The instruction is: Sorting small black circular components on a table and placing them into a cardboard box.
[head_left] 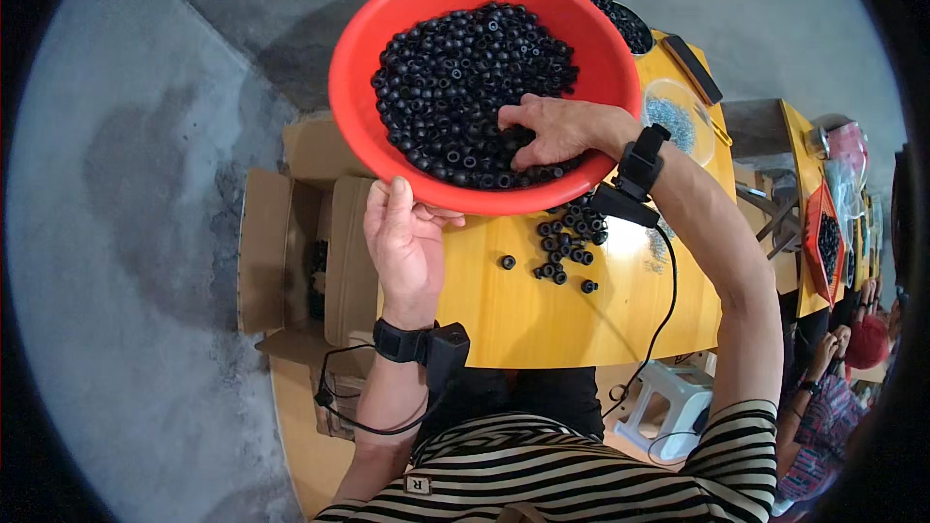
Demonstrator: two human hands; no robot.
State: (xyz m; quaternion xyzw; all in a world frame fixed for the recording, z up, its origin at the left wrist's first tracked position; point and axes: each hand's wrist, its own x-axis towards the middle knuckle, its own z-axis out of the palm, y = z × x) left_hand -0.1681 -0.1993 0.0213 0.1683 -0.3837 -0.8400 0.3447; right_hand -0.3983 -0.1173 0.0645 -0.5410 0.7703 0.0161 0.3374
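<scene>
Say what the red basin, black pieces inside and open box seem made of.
Red basin: likely plastic; smooth, slightly glossy, evenly coloured.
Black pieces: plastic or rubber, unclear which; small highlights show sheen.
Open box: apparently cardboard, matte brown, with folding flaps.

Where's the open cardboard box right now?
In the head view, the open cardboard box is left of centre, beside the yellow table's left edge and just below the left side of the red basin.

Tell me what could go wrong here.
The left hand grips the red plastic basin at its near edge; if it slipped, the basin might tip and spill its hollow black parts. The right hand, dug into them, could flick some out. Loose black pieces on the yellow table could roll off.
</scene>
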